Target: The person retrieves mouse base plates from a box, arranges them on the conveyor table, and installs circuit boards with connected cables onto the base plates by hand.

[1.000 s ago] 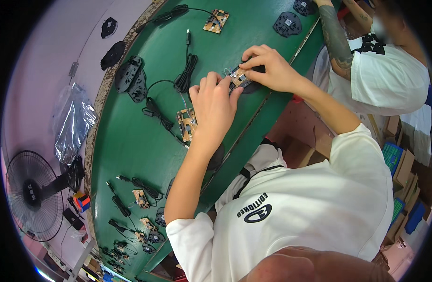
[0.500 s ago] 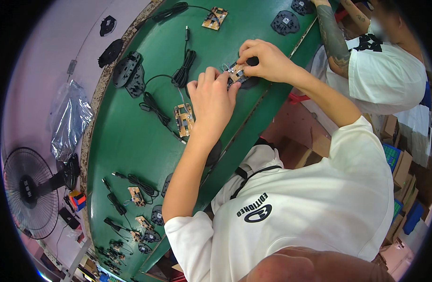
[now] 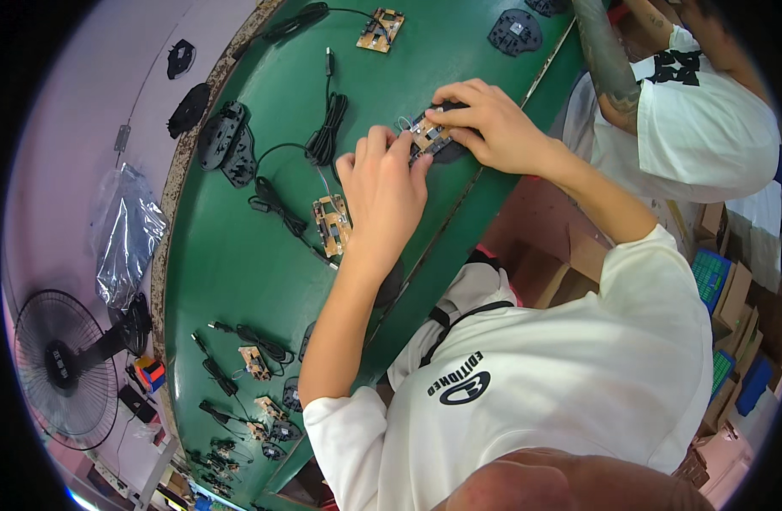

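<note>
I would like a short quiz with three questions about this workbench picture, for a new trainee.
1. True or false: both hands touch the small circuit board at the bench's near edge.
2. What lies just left of the left hand? A) a fan B) another circuit board C) a box
3. Fill in: the bench top is ____ in colour.

Key
1. True: the right hand and the left hand both hold it.
2. B
3. green

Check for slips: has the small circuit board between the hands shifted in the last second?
No. The small circuit board sits as before relative to the loose board beside the left hand.
</note>
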`<state>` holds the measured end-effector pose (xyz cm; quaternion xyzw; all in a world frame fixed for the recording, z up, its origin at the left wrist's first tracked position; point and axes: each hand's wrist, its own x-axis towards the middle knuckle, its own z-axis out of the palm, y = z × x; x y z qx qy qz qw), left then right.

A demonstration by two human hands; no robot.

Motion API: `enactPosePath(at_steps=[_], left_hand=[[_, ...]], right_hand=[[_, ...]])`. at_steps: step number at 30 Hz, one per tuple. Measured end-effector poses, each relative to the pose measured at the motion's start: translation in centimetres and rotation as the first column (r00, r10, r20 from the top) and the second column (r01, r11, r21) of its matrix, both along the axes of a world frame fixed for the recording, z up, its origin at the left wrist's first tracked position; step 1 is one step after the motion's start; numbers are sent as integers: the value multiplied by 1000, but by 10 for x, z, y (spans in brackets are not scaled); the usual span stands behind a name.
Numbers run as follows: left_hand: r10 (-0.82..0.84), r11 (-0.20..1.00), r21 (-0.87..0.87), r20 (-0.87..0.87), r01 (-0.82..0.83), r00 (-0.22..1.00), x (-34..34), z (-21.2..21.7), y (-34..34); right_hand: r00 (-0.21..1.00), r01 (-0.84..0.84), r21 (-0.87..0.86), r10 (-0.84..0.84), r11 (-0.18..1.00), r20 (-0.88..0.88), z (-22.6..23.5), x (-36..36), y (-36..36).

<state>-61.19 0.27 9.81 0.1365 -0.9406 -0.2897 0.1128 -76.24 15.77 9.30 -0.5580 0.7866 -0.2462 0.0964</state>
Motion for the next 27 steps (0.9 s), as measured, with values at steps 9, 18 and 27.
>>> enactPosePath(at_steps=[9,18,27], left_hand=[[-15,1000,3,-19,15,1000,2,-2,-1],[0,1000,5,-30,0,1000,4,0,-1],[-46,994,90,-94,54,995,9,-10,-10]], right_hand=[[968,53,90,-73,995,239,3,-17,-16],[988,105,68,-112,992,108,14,-1,-16],[962,-83,-30,88,996,259,14,-24,13]])
